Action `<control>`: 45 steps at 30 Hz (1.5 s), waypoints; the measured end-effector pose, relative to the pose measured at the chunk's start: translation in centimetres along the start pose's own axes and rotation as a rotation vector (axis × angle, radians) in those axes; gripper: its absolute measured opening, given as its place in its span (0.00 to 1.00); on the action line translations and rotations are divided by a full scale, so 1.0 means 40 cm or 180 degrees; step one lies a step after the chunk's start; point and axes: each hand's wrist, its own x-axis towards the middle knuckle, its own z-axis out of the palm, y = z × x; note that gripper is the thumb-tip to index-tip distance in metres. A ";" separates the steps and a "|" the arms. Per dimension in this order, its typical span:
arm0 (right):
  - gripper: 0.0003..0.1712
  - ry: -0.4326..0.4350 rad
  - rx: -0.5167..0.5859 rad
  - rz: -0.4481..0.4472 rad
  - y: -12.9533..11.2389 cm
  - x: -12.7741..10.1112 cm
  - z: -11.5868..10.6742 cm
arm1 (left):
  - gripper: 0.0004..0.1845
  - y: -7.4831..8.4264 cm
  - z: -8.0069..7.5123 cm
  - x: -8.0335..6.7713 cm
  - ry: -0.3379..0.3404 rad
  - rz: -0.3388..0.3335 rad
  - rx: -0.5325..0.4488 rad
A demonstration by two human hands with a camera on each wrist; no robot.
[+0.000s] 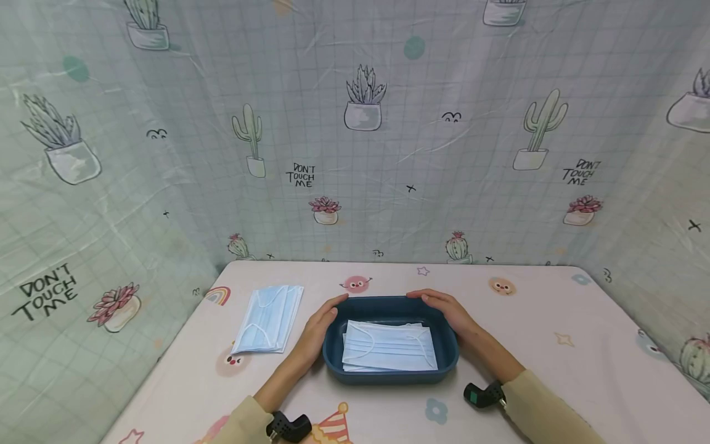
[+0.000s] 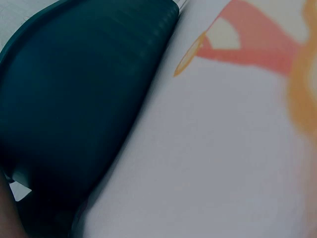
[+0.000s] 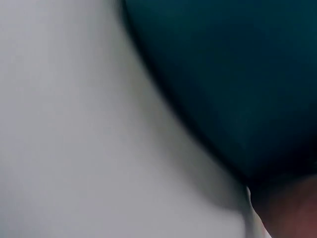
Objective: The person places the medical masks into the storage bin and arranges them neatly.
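Note:
A dark blue plastic tray [image 1: 388, 377] sits mid-table with a stack of light blue face masks [image 1: 388, 346] lying flat inside. My left hand [image 1: 320, 322] holds the tray's left wall, fingers curved round its far-left corner. My right hand [image 1: 446, 309] holds the far-right corner, fingers curled over the rim. A second stack of face masks [image 1: 269, 319] lies on the table left of the tray. The left wrist view shows the tray's outer wall [image 2: 84, 99] close up. The right wrist view shows that wall [image 3: 233, 74] blurred, with a bit of my hand [image 3: 292, 208] at the lower right.
The table carries a white cloth with cartoon prints [image 1: 554, 320]. A cactus-print curtain [image 1: 360, 154] closes off the back and both sides. Black wrist-camera mounts [image 1: 484, 394] sit on both forearms near the table's front edge.

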 end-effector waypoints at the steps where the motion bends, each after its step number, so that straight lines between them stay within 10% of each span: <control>1: 0.26 0.0003 0.0112 0.0021 0.004 0.000 0.001 | 0.23 0.001 0.000 0.000 0.0007 0.0007 0.0001; 6: 0.25 0.0042 0.0485 0.0012 0.021 0.002 0.009 | 0.23 0.001 -0.001 -0.001 0.0018 0.0032 0.0030; 45: 0.26 -0.0077 0.0226 -0.0678 0.041 0.006 -0.002 | 0.23 0.004 0.000 0.005 -0.0003 0.0006 -0.0013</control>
